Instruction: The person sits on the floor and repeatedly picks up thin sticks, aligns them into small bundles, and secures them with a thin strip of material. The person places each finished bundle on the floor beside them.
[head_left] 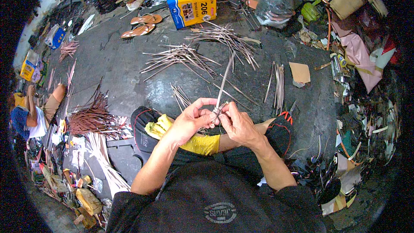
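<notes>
Above my lap, my left hand [195,118] and my right hand [241,126] pinch a narrow grey strip [224,80] between them. Its long free end points up and away, while its near end is wound into a small loop or knot at my fingertips. Fingers of both hands are closed on it; the exact wrap is partly hidden. A yellow cloth [203,144] lies across my crossed legs below the hands. Just beyond them, several loose grey strips [183,96] rest on the dark floor mat. Orange-handled pliers or cutters [286,115] lie by my right knee.
Two heaps of grey strips [180,59] lie ahead, near a yellow and blue box [191,4] and brown sandals [142,25]. Reddish-brown strips [95,115] and pale strips [105,164] are at left. Another person [33,118] sits far left. Scraps [349,172] crowd the right edge.
</notes>
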Action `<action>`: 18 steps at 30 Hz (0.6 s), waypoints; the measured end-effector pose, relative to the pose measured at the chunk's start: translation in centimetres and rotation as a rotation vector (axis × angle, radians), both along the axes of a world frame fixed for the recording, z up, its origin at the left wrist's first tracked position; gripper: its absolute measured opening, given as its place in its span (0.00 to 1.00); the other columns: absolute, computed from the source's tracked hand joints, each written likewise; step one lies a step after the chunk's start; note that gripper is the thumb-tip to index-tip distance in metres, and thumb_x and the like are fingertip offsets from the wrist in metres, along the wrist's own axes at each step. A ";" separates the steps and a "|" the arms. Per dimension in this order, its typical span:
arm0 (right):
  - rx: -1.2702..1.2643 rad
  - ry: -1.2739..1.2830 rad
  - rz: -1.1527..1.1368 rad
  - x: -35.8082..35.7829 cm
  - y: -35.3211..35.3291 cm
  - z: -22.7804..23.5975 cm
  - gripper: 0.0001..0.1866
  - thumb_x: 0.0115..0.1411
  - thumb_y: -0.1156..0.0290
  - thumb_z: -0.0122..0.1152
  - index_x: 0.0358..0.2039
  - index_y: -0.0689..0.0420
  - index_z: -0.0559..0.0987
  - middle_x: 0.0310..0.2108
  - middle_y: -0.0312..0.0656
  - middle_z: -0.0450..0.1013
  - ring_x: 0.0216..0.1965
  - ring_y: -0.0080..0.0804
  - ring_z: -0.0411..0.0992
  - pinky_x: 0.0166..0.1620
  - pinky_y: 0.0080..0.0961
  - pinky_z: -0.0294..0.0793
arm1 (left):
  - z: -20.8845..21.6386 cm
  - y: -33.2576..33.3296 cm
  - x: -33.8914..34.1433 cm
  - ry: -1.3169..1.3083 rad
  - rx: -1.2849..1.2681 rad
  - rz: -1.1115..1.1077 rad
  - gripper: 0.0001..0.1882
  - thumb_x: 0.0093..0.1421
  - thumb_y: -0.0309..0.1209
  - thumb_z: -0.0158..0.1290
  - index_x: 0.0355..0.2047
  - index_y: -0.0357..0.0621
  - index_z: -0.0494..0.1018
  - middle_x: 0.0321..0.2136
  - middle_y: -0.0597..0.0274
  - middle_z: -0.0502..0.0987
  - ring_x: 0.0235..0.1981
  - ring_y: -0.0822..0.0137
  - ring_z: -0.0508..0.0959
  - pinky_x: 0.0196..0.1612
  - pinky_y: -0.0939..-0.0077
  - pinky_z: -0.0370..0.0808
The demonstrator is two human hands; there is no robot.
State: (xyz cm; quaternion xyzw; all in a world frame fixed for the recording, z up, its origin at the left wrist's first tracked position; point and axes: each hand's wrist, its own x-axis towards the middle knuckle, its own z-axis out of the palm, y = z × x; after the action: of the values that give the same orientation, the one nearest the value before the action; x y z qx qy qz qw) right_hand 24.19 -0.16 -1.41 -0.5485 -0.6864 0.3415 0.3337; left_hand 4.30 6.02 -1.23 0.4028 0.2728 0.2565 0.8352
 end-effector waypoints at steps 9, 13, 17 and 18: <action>0.337 -0.092 -0.141 -1.3 0.2 -0.8 0.10 0.63 0.76 0.59 0.44 0.59 0.72 0.34 0.51 0.76 0.33 0.48 0.78 0.35 0.40 0.78 | 0.3 -0.3 0.3 0.033 0.183 0.070 0.25 0.67 0.29 0.56 0.62 0.42 0.66 0.32 0.70 0.77 0.34 0.77 0.74 0.41 0.81 0.73; 0.379 -0.067 -0.141 -1.8 -0.1 -0.4 0.10 0.62 0.76 0.59 0.43 0.58 0.73 0.34 0.49 0.77 0.32 0.49 0.78 0.35 0.40 0.78 | -0.5 -0.3 0.2 -0.286 -0.205 0.005 0.26 0.66 0.28 0.56 0.63 0.42 0.65 0.38 0.66 0.77 0.36 0.74 0.75 0.41 0.81 0.73; 0.332 -0.014 -0.086 -1.8 -0.2 0.3 0.09 0.61 0.76 0.60 0.42 0.59 0.73 0.33 0.48 0.76 0.32 0.50 0.78 0.35 0.41 0.78 | -1.3 -0.7 -0.2 -0.577 -0.409 -0.090 0.26 0.65 0.27 0.56 0.63 0.43 0.64 0.43 0.64 0.76 0.35 0.72 0.76 0.41 0.76 0.73; 0.341 -0.022 -0.070 -1.6 -0.2 0.5 0.09 0.61 0.76 0.60 0.42 0.59 0.73 0.33 0.48 0.77 0.32 0.50 0.78 0.35 0.41 0.78 | -1.3 -0.6 -0.3 -0.543 -0.389 -0.090 0.25 0.65 0.27 0.56 0.61 0.43 0.65 0.43 0.64 0.76 0.35 0.72 0.76 0.41 0.76 0.73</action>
State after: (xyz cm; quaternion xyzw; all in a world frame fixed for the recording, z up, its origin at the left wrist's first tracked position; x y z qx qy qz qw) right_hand 22.58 -0.33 -0.95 -0.5113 -0.7185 0.2023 0.4258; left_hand 3.96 5.44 -2.51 0.1646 0.0660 0.2602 0.9491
